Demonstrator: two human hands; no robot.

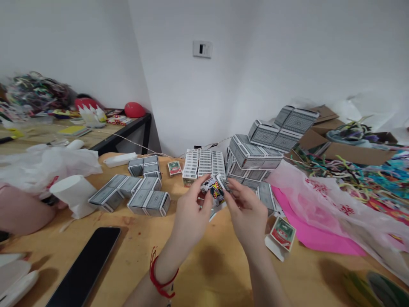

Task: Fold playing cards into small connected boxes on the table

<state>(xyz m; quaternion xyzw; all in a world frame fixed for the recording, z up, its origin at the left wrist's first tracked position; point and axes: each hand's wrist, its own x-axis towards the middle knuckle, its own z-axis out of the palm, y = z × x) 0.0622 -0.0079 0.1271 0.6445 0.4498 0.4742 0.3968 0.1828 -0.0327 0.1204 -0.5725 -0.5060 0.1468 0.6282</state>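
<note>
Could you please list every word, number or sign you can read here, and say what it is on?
No word reads clearly.
Playing cards, held between the left hand and right hand: a black suit sign, perhaps a club; the rest blurred.
Card box label, red and green: too blurred.
Pink plastic bag, red print: too blurred.
</note>
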